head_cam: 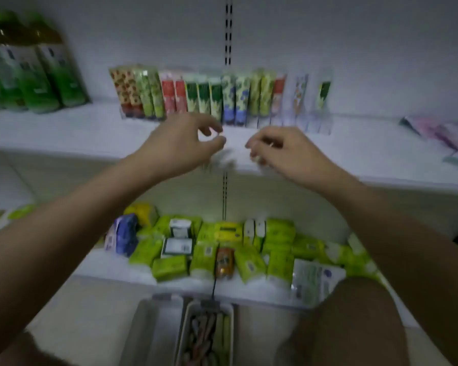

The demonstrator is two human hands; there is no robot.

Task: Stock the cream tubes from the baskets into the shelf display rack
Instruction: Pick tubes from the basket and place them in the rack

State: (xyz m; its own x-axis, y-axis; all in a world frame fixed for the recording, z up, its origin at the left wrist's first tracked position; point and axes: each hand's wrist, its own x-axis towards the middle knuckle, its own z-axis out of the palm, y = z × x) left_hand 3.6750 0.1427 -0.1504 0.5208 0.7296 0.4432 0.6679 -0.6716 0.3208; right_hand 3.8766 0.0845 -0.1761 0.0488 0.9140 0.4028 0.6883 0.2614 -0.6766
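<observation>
Hovering before the clear display rack (222,101) on the white shelf (64,128), left hand (180,143) and right hand (283,151) both loosely curled and gripping nothing, cream tubes (204,97) standing upright in the rack, more tubes lying in the basket (206,336) far below it, image blurred.

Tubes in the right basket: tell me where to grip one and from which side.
The tubes lie lengthwise in the narrow right basket, packed side by side. Come from above with a hand and pinch one by its near end, where there may be finger room; the blur hides the detail.
</observation>
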